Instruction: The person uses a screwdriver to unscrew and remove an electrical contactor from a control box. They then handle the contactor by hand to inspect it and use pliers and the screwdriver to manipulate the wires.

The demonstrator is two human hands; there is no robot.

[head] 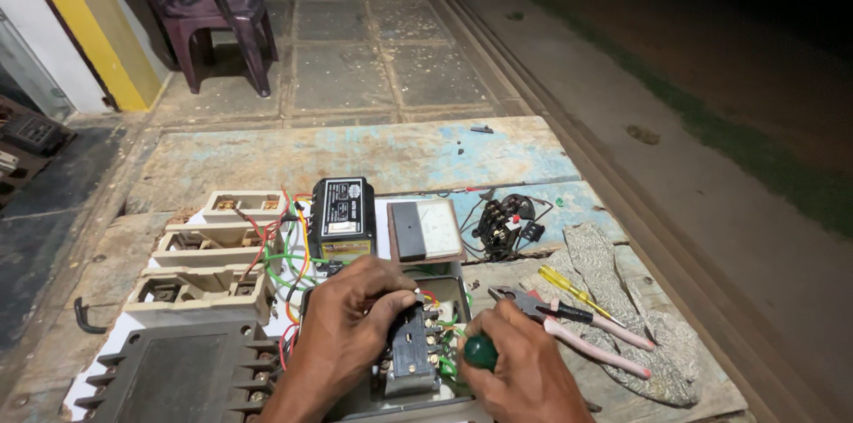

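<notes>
My left hand [348, 321] grips the top of a dark grey contactor block [411, 354] that stands in a metal box among coloured wires. My right hand [524, 368] is closed around the green handle of a screwdriver [481, 352], whose tip points at the block's right side terminals. Red, green and yellow wires [289, 265] run from the block toward the parts behind it.
On the worn wooden table [373, 156] lie a black meter box [342, 217], a panel meter [425, 229], cream fuse holders [218, 250], a black switch part [502, 226], pliers [569, 327], a yellow screwdriver [577, 291] and a rag [613, 299]. A purple plastic chair [218, 10] stands beyond.
</notes>
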